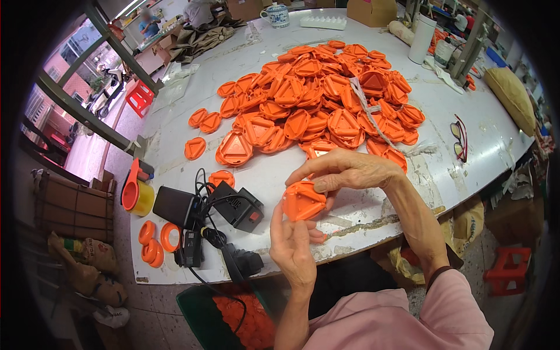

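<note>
Between my two hands, above the table's near edge, is a round orange plastic piece (304, 201) with a raised triangle on its face. My left hand (293, 245) grips it from below, thumb and fingers at its lower rim. From the right, my right hand (356, 170) closes on its upper edge, thumb on the face. Just beyond my hands lies a large heap of similar orange plastic pieces (291, 91), a few of them loose at its left side. One more orange piece (221, 178) rests beside the black charger.
Left of my hands sit a black charger (238, 205) with tangled cables, several orange rings (170, 237) and a yellow tape roll (141, 200). Glasses (459, 138) lie at the right. A white bottle (422, 38) and a patterned mug (276, 16) stand farther back. Below is a green crate (201, 318).
</note>
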`<state>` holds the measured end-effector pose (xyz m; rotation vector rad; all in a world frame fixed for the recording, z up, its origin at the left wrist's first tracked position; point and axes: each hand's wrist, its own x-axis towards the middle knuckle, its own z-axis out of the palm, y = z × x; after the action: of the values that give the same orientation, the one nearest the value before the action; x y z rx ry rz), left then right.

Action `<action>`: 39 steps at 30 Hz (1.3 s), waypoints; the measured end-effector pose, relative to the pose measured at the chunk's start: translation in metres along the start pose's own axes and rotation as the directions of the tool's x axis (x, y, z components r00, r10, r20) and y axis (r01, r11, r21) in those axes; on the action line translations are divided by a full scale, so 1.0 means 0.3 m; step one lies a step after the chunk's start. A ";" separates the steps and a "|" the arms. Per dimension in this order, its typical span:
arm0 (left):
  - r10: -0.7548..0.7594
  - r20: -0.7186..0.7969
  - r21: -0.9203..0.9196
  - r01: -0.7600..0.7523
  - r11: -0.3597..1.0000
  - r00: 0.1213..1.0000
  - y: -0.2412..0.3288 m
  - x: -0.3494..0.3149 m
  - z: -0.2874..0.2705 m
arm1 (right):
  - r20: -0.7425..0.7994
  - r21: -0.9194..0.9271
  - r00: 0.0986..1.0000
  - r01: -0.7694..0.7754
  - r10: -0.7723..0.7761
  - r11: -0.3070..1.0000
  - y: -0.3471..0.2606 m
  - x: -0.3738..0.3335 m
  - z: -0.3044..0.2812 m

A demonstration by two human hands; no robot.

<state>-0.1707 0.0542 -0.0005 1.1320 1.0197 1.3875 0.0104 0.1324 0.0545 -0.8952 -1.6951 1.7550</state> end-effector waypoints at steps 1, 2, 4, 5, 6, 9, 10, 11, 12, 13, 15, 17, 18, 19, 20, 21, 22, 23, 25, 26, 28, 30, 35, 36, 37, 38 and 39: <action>-0.003 0.025 0.023 0.002 1.000 1.000 -0.004 0.001 -0.002 | -0.005 0.002 1.000 0.008 -0.008 1.000 0.016 -0.017 -0.001; 0.001 0.034 0.030 -0.002 1.000 0.999 -0.004 0.003 -0.001 | -0.037 0.013 0.999 0.007 -0.007 1.000 0.027 -0.036 -0.001; -0.043 0.030 0.077 0.040 0.996 0.999 -0.003 0.003 -0.002 | -0.069 0.048 0.998 0.000 0.003 0.999 0.055 -0.055 -0.004; -0.043 0.041 0.088 0.040 0.995 0.998 -0.003 0.004 0.001 | -0.078 0.057 0.997 0.009 -0.005 0.998 0.064 -0.059 -0.007; -0.035 0.033 0.125 0.031 0.992 0.999 0.000 0.005 0.004 | -0.092 0.088 0.995 -0.034 0.042 0.996 0.068 -0.061 -0.009; -0.016 0.028 0.205 0.010 0.979 0.999 -0.006 0.006 0.018 | -0.110 0.192 0.992 -0.034 0.056 0.981 0.057 -0.068 0.001; 0.013 0.015 0.214 -0.016 0.977 1.000 -0.005 0.006 0.030 | -0.121 0.184 0.991 -0.029 0.052 0.982 0.057 -0.073 0.000; 0.042 0.002 0.222 -0.041 0.974 0.999 -0.004 0.005 0.037 | -0.131 0.176 0.990 -0.024 0.048 0.984 0.056 -0.076 0.000; 0.042 0.004 0.231 -0.042 0.972 0.999 -0.004 0.005 0.037 | -0.132 0.182 0.990 -0.018 0.042 0.983 0.053 -0.078 0.004; 0.024 0.011 0.228 -0.026 0.973 1.000 -0.003 0.006 0.037 | -0.134 0.223 0.989 -0.027 0.058 0.974 0.047 -0.080 0.010; 0.006 0.021 0.231 -0.011 0.973 1.000 0.005 0.005 0.042 | -0.136 0.269 0.988 -0.031 0.070 0.963 0.047 -0.075 0.016; 0.024 -0.015 0.215 -0.020 0.976 1.000 0.021 0.001 0.056 | -0.120 0.140 0.989 -0.070 0.087 0.988 0.050 -0.064 0.019; 0.022 -0.014 0.220 -0.019 0.975 1.000 0.016 0.000 0.053 | -0.120 0.146 0.989 -0.067 0.085 0.987 0.049 -0.066 0.020; 0.016 -0.009 0.208 -0.013 0.978 1.000 0.008 0.002 0.046 | -0.124 0.137 0.989 -0.068 0.085 0.988 0.043 -0.070 0.021; 0.009 -0.004 0.194 -0.008 0.981 1.000 0.003 0.003 0.042 | -0.128 0.129 0.988 -0.070 0.086 0.989 0.040 -0.072 0.021; 0.007 -0.004 0.195 -0.006 0.981 1.000 0.006 0.002 0.042 | -0.128 0.130 0.988 -0.070 0.087 0.989 0.040 -0.073 0.023; 0.004 -0.008 0.199 -0.003 0.980 1.000 0.012 0.000 0.044 | -0.137 0.133 0.987 -0.066 0.084 0.989 0.041 -0.073 0.026; 0.001 -0.012 0.203 0.001 0.979 1.000 0.014 0.000 0.045 | -0.145 0.135 0.986 -0.062 0.082 0.989 0.041 -0.074 0.029; -0.011 -0.014 0.189 0.013 0.982 1.000 0.014 0.003 0.038 | -0.150 0.131 0.984 -0.076 0.096 0.988 0.017 -0.082 0.038; -0.022 -0.015 0.175 0.024 0.984 1.000 0.014 0.004 0.035 | -0.157 0.127 0.982 -0.090 0.109 0.988 0.008 -0.083 0.040; -0.025 -0.013 0.165 0.027 0.986 1.000 0.015 0.003 0.032 | -0.155 0.110 0.982 -0.095 0.112 0.989 0.010 -0.080 0.039; -0.026 -0.016 0.156 0.028 0.987 1.000 0.011 0.004 0.026 | -0.149 0.093 0.982 -0.101 0.114 0.991 0.013 -0.076 0.039; -0.014 -0.004 0.098 0.014 0.995 1.000 0.005 0.003 0.029 | -0.162 0.125 0.977 -0.119 0.138 0.985 0.007 -0.080 0.041; -0.013 -0.009 0.097 0.014 0.995 1.000 0.003 0.004 0.028 | -0.158 0.122 0.977 -0.121 0.140 0.985 0.014 -0.077 0.041; -0.005 -0.005 0.089 0.005 0.996 1.000 0.000 0.004 0.026 | -0.159 0.142 0.976 -0.129 0.152 0.981 0.024 -0.073 0.040; 0.004 0.000 0.082 -0.004 0.997 1.000 -0.001 0.004 0.026 | -0.161 0.162 0.973 -0.138 0.164 0.977 0.029 -0.071 0.040; 0.004 -0.005 0.081 -0.003 0.997 1.000 -0.001 0.002 0.024 | -0.156 0.160 0.974 -0.140 0.165 0.977 0.030 -0.069 0.039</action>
<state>-0.1636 0.0548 0.0008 1.1903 1.0859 1.3627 0.0151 0.1084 0.0472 -1.0981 -1.4009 1.8208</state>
